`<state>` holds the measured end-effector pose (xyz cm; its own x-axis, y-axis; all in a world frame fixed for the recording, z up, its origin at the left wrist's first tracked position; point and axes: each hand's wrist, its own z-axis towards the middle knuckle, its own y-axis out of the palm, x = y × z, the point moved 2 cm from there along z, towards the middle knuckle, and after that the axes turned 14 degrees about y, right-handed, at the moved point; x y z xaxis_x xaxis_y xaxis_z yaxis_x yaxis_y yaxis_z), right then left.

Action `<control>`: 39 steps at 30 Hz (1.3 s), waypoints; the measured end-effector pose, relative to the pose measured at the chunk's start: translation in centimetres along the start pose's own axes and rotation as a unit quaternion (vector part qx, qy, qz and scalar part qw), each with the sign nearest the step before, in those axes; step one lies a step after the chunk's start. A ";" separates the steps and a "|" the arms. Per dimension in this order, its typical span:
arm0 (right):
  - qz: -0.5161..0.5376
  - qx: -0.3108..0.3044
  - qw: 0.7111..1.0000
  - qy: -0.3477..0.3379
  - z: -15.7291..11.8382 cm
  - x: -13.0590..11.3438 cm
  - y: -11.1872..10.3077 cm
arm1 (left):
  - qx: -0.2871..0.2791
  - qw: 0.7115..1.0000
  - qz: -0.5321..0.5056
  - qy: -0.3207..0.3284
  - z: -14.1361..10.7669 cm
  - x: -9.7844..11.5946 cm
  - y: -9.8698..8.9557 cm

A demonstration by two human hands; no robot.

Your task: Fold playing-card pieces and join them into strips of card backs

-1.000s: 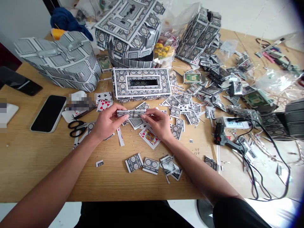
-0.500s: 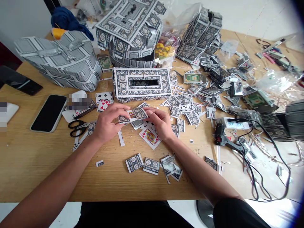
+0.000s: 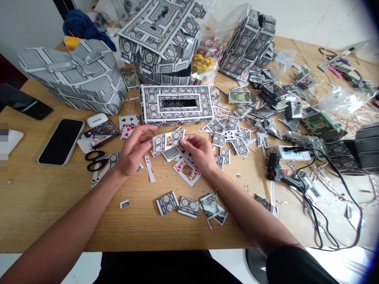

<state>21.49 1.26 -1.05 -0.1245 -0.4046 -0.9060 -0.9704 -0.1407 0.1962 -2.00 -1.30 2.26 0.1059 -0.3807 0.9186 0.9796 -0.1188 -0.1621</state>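
Pinching folded card (image 3: 168,142) by right end in right grip (image 3: 199,153); at left grip (image 3: 132,153), can't tell if holding. Likely light, springy; take by edges.

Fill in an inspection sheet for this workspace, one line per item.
Surface: wooden table, strewn with cards and scraps.
Job's things: card strip off the table, picture panel between two patterned ends; patterned card pieces lie nearer the front edge.
Clutter: scissors and phone at left; heap of card scraps at right; slotted box beyond the hands.
Grip: right hand pinches the strip's right end; left hand is at its left end, contact unclear.
Cables: black cables loop at right, by a gun-shaped tool.
Surroundings: pale wall behind; co-workers: nothing seen.
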 end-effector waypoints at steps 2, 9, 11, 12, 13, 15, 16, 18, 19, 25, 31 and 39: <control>0.004 0.002 1.000 0.000 0.0 0.0 0.1 | -0.018 1.000 -0.018 -0.001 0.0 0.0 0.2; -0.012 -0.002 1.000 0.017 -0.5 -0.4 0.5 | -0.009 0.999 0.012 -0.042 -0.5 -0.8 1.1; 0.003 -0.017 1.000 0.016 -0.5 -0.5 0.6 | -0.006 0.999 0.027 -0.037 -0.5 -0.8 1.2; 0.010 -0.022 1.000 0.015 -0.5 -0.5 0.7 | -0.007 0.999 0.030 -0.032 -0.5 -0.8 1.1; 0.016 -0.025 0.999 0.015 -0.5 -0.5 0.7 | -0.008 0.999 0.035 -0.027 -0.4 -0.8 1.0; 0.019 -0.030 0.999 0.018 -0.4 -0.5 0.7 | -0.014 0.999 0.046 -0.022 -0.4 -0.7 0.9; 0.019 -0.033 0.999 0.020 -0.4 -0.4 0.7 | -0.018 0.998 0.052 -0.020 -0.4 -0.6 0.8; 0.019 -0.042 0.999 0.024 -0.3 -0.3 0.7 | -0.026 0.997 0.065 -0.012 -0.4 -0.6 0.8; 0.021 -0.048 0.998 0.026 -0.2 -0.2 0.7 | -0.026 0.997 0.073 -0.008 -0.4 -0.5 0.7; 0.038 -0.071 0.996 0.038 -0.1 0.1 0.8 | -0.014 0.994 0.111 0.009 -0.7 -0.5 0.7; 0.026 -0.053 0.997 0.042 -0.3 0.1 0.8 | -0.006 0.994 0.107 0.002 -0.7 -0.6 0.7; 0.021 -0.058 0.998 0.027 -0.4 -0.1 0.5 | -0.002 0.999 0.029 -0.037 -0.2 -0.4 0.9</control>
<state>21.08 0.85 -0.67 -0.1505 -0.4596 -0.8753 -0.9338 -0.2247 0.2785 -1.22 -1.48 1.68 0.1743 -0.3187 0.9317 0.9708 -0.1029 -0.2168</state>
